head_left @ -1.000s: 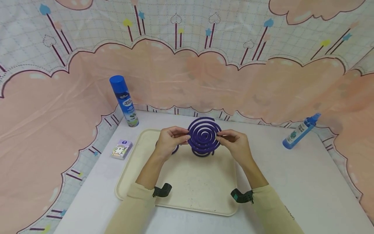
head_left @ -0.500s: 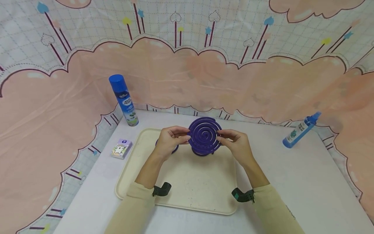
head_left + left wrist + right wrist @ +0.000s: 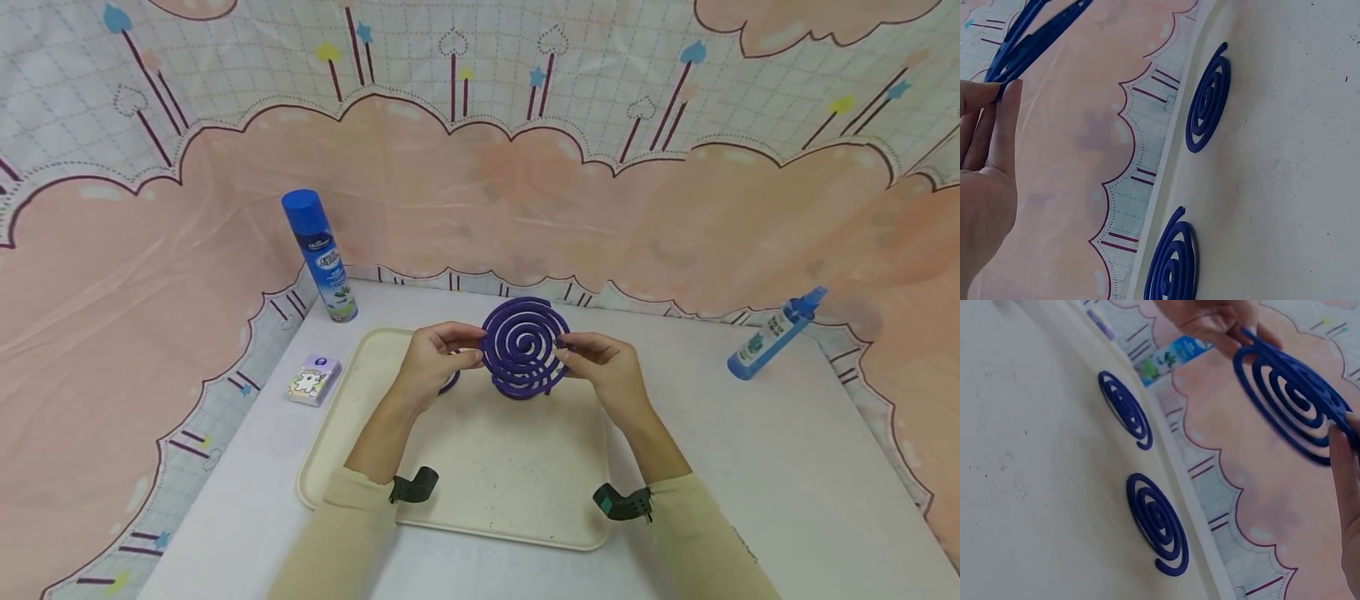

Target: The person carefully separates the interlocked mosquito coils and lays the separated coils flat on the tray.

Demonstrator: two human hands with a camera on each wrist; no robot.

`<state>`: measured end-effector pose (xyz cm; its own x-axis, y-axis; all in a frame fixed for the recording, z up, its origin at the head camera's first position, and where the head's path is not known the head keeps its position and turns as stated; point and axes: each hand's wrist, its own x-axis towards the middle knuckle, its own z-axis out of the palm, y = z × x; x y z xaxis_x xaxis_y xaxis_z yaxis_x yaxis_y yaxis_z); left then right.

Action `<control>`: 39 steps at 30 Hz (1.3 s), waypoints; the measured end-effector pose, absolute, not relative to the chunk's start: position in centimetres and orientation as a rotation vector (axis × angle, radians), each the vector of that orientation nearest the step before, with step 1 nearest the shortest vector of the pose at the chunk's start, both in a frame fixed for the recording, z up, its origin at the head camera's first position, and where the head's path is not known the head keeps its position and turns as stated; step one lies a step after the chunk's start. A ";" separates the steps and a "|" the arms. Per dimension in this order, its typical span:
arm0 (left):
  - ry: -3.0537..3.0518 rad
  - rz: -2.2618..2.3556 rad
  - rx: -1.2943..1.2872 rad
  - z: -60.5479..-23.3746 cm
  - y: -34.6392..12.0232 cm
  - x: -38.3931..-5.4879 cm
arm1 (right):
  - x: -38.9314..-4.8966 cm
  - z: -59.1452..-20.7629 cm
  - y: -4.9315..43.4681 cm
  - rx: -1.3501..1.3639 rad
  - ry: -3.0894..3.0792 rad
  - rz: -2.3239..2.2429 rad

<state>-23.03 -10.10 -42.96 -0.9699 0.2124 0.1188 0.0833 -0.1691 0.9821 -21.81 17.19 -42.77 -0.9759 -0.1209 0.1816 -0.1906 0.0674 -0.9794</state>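
A dark blue-purple mosquito coil (image 3: 527, 343) is held up over the far part of the cream tray (image 3: 510, 492), its spiral face toward the head camera. My left hand (image 3: 435, 367) pinches its left edge between thumb and fingers. At the opposite edge, my right hand (image 3: 611, 373) pinches it the same way. In the right wrist view the held coil (image 3: 1300, 375) looks layered, with some turns standing apart from others. Two more coils lie flat on the tray: one coil (image 3: 1124, 409) is mostly behind my left hand in the head view, the other coil (image 3: 1158, 519) mostly behind the held one.
A blue spray can (image 3: 322, 258) stands at the table's back left. Left of the tray lies a small purple-and-white box (image 3: 312, 382) with a cartoon print. A blue spray bottle (image 3: 772, 337) stands at the right. Patterned cloth (image 3: 525, 217) hangs behind the table.
The gaps between the held coil's turns narrow at half a second ago and look wider again now. Both hands stay in nearly the same place.
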 end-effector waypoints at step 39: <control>2.280 2.276 0.247 -43.4 -12.8 -22.2 | -21.0 -42.7 19.6 0.238 -2.262 1.951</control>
<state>-22.23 -12.78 -43.40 -0.9844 0.0447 0.1704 0.1705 -0.0020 0.9854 -21.01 19.63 -42.66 -0.9769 -0.0251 0.2123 -0.2137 0.1440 -0.9662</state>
